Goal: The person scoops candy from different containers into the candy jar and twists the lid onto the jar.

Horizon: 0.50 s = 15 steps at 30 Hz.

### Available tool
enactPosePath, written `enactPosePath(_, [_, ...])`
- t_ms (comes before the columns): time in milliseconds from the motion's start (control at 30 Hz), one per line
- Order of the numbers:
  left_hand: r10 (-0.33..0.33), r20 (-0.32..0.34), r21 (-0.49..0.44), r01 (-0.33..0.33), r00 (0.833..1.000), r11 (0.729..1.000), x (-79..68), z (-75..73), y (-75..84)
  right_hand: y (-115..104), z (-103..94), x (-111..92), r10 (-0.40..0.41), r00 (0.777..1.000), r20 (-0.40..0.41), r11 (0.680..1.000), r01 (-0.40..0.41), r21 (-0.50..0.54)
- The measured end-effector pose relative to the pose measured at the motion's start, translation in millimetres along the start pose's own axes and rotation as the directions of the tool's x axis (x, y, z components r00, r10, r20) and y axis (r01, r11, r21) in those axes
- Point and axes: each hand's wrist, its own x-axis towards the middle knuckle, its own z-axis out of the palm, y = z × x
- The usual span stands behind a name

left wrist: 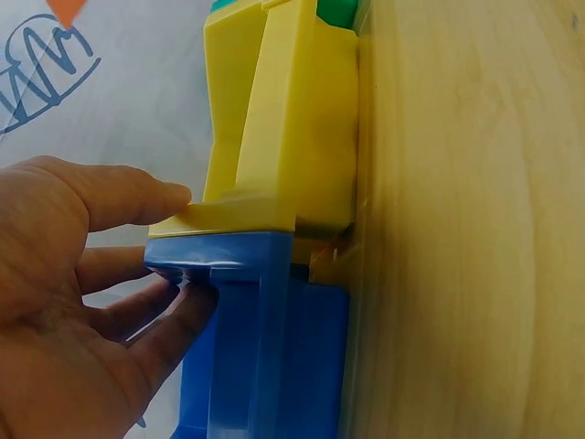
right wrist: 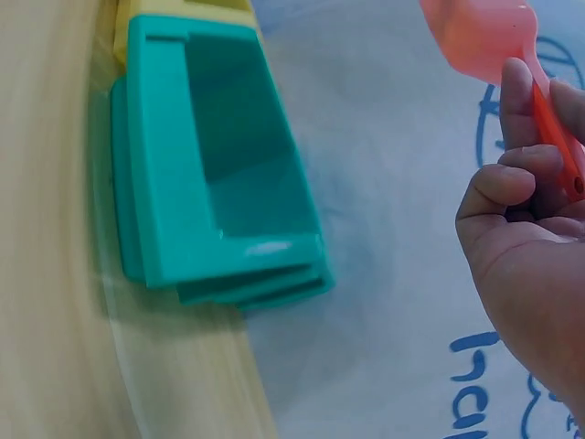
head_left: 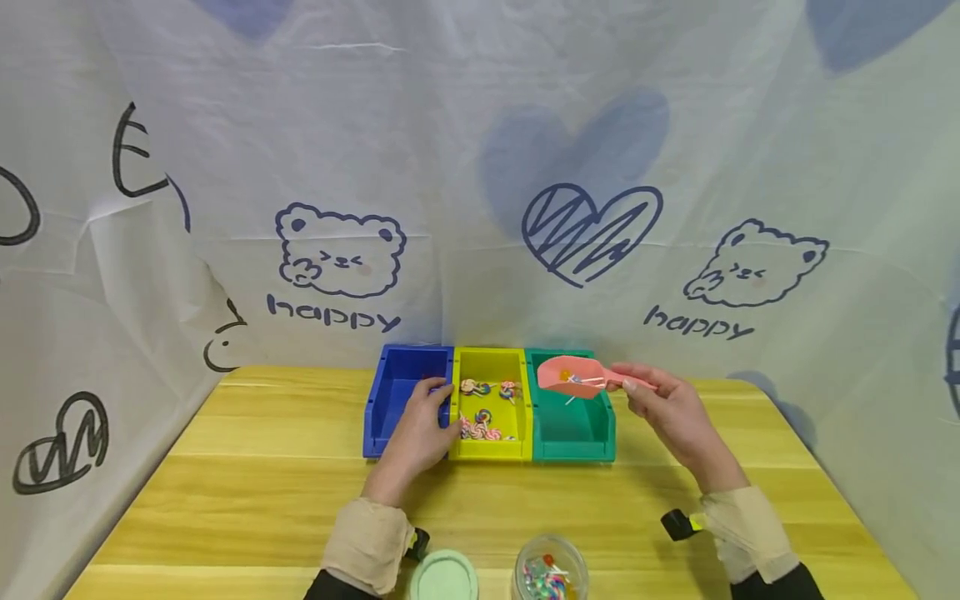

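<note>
My right hand [head_left: 675, 410] holds a pink scoop [head_left: 558, 375] by its handle, above the green bin [head_left: 573, 450]. In the scoop lie small candies, some with white sticks. My left hand [head_left: 420, 429] pinches the adjoining side walls of the blue bin [head_left: 382, 417] and the yellow bin [head_left: 491, 451]. The left wrist view puts the thumb on the yellow side and other fingers on the blue side. Swirl candies [head_left: 480, 429] lie inside the yellow bin. In the right wrist view, fingers curl round the scoop's red-orange handle [right wrist: 556, 133]; part of the scoop is cut off.
A clear jar [head_left: 552, 550] with colourful candies stands at the table's near side. Left of it lies a pale green round lid [head_left: 444, 577]. The bins stand side by side at the back of the wooden table [head_left: 247, 467], before a printed cloth [head_left: 465, 167].
</note>
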Motion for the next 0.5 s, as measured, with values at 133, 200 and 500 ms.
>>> enactPosePath(133, [-0.006,0.011,-0.005,0.006,1.0,1.0,-0.4,-3.2,0.7,-5.8,5.5,-10.9,-0.04,0.999,0.016,0.998,0.041,-0.041])
enactPosePath(200, [-0.006,0.015,-0.006,0.007,1.0,1.0,-1.0,-4.4,1.3,-7.5,7.7,-16.4,-0.06,0.998,0.028,0.996,0.062,-0.065])
enactPosePath(500, [0.02,0.006,0.004,-0.02,1.0,1.0,-2.7,-9.0,5.5,-9.8,12.8,-37.2,-0.1,0.992,0.075,0.989,0.108,-0.101])
